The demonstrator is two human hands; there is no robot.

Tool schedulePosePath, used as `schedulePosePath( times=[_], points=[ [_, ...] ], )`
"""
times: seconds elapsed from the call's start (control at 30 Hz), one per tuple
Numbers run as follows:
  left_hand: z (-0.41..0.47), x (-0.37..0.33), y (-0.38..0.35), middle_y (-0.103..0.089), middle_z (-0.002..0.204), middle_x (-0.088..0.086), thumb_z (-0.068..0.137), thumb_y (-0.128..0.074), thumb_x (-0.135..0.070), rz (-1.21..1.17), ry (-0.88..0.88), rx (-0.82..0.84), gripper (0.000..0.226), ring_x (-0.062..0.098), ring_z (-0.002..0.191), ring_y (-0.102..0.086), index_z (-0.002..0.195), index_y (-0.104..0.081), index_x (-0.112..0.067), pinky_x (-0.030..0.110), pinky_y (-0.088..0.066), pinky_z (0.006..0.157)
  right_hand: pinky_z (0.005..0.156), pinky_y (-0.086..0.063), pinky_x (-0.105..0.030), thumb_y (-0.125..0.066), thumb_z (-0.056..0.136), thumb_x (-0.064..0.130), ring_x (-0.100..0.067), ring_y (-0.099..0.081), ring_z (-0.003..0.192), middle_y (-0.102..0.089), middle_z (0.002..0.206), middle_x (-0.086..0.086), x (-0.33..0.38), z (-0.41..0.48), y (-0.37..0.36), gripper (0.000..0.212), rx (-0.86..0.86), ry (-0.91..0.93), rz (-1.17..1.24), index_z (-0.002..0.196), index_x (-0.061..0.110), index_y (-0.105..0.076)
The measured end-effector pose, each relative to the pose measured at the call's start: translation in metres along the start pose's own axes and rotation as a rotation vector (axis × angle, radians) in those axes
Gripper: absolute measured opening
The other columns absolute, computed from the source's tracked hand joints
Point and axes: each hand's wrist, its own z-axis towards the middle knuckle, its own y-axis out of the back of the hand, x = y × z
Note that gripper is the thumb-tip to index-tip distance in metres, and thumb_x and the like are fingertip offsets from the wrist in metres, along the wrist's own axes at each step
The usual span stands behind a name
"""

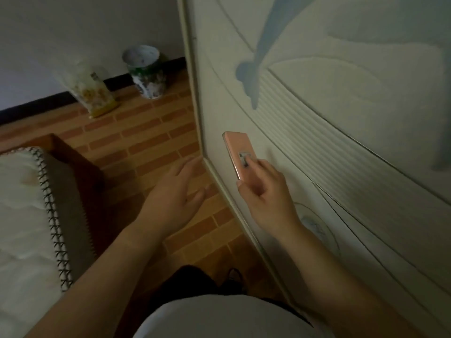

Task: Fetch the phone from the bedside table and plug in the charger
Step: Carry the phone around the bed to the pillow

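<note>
A pink phone (236,148) with its back toward me is held upright in my right hand (264,196), close to the pale patterned wardrobe door (341,142). The fingers wrap the phone's lower end and the thumb lies on its back near a small sticker. My left hand (175,191) hovers open over the floor to the left of the phone, fingers spread and holding nothing. No charger or cable shows in view.
A bed with a white mattress (22,215) and wooden frame fills the lower left. On the brick-patterned floor (146,132) by the far wall stand a patterned bin (146,71) and a plastic bag (95,93). My dark trousers and shoe show below.
</note>
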Motion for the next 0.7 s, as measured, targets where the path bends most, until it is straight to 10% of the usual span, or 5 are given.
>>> schedulePosePath(
  times=[0.57, 0.7],
  points=[
    [0.142, 0.243, 0.167, -0.031, 0.148, -0.003, 0.083, -0.043, -0.050, -0.016, 0.314, -0.251, 0.062, 0.017, 0.127, -0.039, 0.140, -0.023, -0.033, 0.029, -0.034, 0.095, 0.092, -0.050, -0.040, -0.044, 0.081, 0.058, -0.012, -0.039, 0.127, -0.038, 0.141, 0.011, 0.133, 0.284, -0.226, 0.060, 0.396, 0.199, -0.007, 0.138, 0.042, -0.031],
    [0.171, 0.293, 0.212, -0.030, 0.150, -0.001, 0.084, -0.045, -0.048, -0.026, 0.357, -0.252, 0.061, 0.013, 0.086, -0.060, 0.139, -0.024, -0.034, 0.032, -0.042, 0.086, 0.092, -0.050, -0.045, -0.044, 0.081, 0.058, -0.016, -0.038, 0.129, -0.034, 0.145, 0.007, 0.169, 0.339, -0.271, 0.062, 0.429, 0.218, -0.004, 0.138, 0.042, -0.031]
  ],
)
